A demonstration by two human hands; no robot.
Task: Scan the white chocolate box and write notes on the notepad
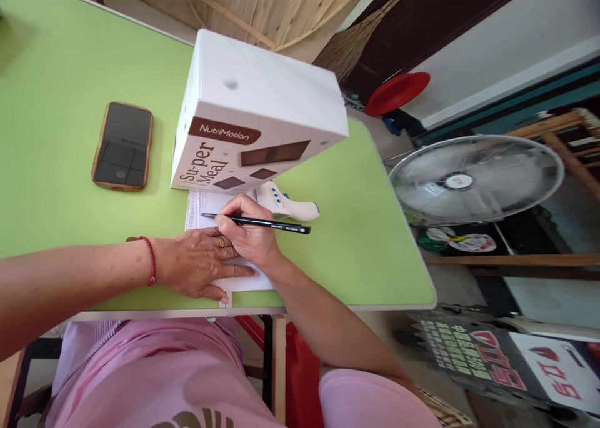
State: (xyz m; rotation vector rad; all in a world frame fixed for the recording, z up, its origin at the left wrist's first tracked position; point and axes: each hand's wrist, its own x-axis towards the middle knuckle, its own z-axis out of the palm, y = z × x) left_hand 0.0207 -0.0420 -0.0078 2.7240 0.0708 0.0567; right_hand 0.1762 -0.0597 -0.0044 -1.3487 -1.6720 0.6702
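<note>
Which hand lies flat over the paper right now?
The left hand, with the red bracelet at its wrist and a gold ring; the right hand instead grips a black writing tool.

Two hands: one left hand and one right hand. One black pen; white paper, one sheet or several unclear. One green table, one white box, one white handheld device, one phone at left, one fan at right. One red bracelet, one ring.
</note>
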